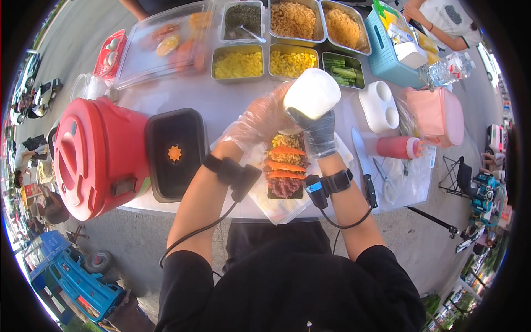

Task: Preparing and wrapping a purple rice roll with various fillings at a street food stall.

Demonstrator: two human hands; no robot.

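Both my gloved hands are round a white squeeze bottle (312,93), held over the far end of a nori sheet with fillings (286,166). My left hand (271,110), in a clear plastic glove, is at the bottle's left and lower side, its fingers partly hidden. My right hand (316,130), in a dark glove under a clear one, grips the bottle's near side. Orange strips (286,167) lie across purple rice and a crumbly yellowish filling on the nori. Beneath it is a patterned wrapping paper (277,209). The bottle's tip is hidden.
Trays of corn (292,62), cucumber (343,72) and rice (292,18) stand beyond my hands. A knife (361,153), scissors (385,176) and a pink-red squeeze bottle (396,147) lie at the right. At the left are a black tray (176,182) and a red insulated bucket (103,153). Other people stand across the table.
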